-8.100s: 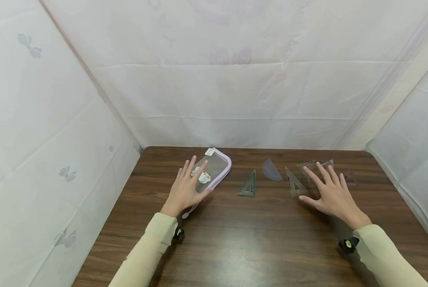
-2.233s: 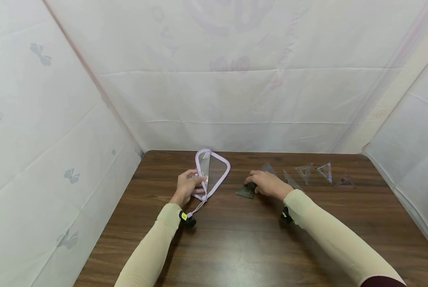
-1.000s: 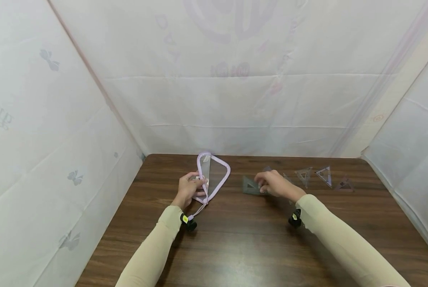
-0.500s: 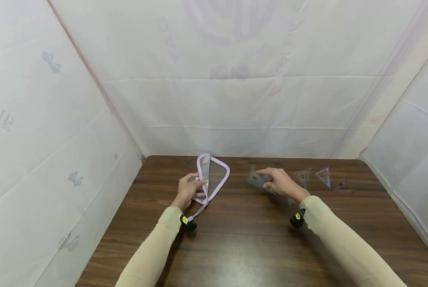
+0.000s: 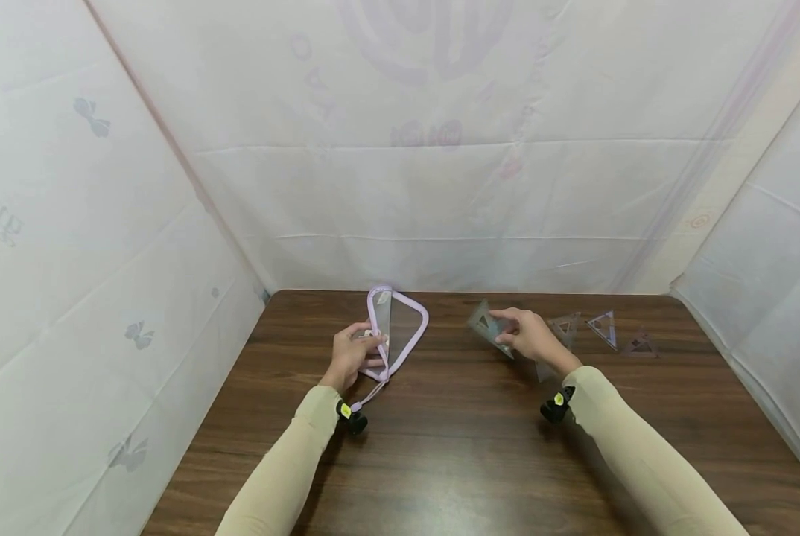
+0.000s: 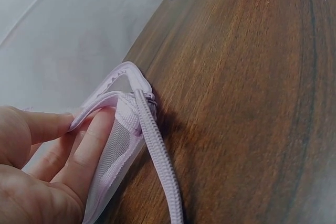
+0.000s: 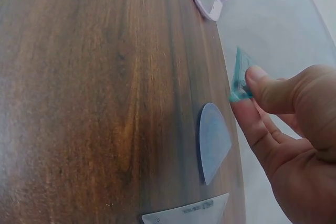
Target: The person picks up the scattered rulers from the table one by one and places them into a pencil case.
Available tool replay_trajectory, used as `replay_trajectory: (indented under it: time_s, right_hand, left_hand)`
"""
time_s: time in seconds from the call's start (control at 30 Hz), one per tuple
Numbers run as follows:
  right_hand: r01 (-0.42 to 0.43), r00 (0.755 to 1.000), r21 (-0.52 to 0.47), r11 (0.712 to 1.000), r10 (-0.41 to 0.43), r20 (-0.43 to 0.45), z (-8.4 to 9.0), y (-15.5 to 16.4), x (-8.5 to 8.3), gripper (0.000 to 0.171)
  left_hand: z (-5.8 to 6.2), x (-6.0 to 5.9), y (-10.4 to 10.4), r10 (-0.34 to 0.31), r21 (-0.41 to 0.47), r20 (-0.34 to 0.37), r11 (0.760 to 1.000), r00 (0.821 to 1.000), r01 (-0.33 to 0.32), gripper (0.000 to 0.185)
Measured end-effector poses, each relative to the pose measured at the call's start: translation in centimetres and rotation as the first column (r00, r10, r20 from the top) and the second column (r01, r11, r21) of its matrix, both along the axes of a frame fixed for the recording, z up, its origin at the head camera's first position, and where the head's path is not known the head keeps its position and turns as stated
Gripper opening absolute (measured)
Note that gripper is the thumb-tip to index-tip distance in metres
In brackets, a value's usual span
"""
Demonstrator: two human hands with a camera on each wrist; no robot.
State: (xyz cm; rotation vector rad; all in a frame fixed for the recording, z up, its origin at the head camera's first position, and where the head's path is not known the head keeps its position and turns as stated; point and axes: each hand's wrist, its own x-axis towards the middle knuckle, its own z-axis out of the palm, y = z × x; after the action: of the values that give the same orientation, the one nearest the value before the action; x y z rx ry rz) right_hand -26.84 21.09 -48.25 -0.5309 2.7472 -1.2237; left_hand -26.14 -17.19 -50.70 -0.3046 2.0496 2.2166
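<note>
In the head view my left hand (image 5: pixel 349 353) grips the near flap of a mesh zip pouch (image 5: pixel 417 336) with lilac edging. Its mouth stands spread apart. The left wrist view shows the thumb pinching the lilac zip edge (image 6: pixel 94 106) against the fingers, and a woven strap (image 6: pixel 157 156) hanging from the pouch's corner. My right hand (image 5: pixel 530 339) pinches a green see-through set square (image 5: pixel 483 325) by its edge, tilted above the table. From the right wrist, a bluish protractor (image 7: pixel 214 142) lies below that hand, beside a clear set square (image 7: pixel 191 213).
To the right on the brown wooden table (image 5: pixel 440 454) lie more small set squares: a clear one (image 5: pixel 564 326), a blue-edged one (image 5: pixel 602 329) and a dark reddish one (image 5: pixel 641 345). A pale cloth wall (image 5: pixel 400 193) rises behind the table.
Both hands were spread apart at first. My left hand has since taken the pouch and parted its mouth. My right hand has picked up the green set square, raising and turning it.
</note>
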Motion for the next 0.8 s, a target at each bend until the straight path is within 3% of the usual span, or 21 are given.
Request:
replay_trajectory:
  time_s: [0.43, 0.8]
  right_hand:
    - [0.040, 0.997, 0.015, 0.999, -0.040, 0.064, 0.4, -0.7, -0.4, 0.063]
    - [0.039, 0.998, 0.001, 0.999, -0.039, 0.054, 0.0, -1.4, -0.8, 0.061]
  left_hand:
    - [0.0, 0.0, 0.1, 0.007, 0.021, -0.003, 1.000, 1.000, -0.007, 0.037]
    - [0.2, 0.0, 0.2, -0.011, 0.007, -0.002, 1.000, 1.000, 0.011, 0.036]
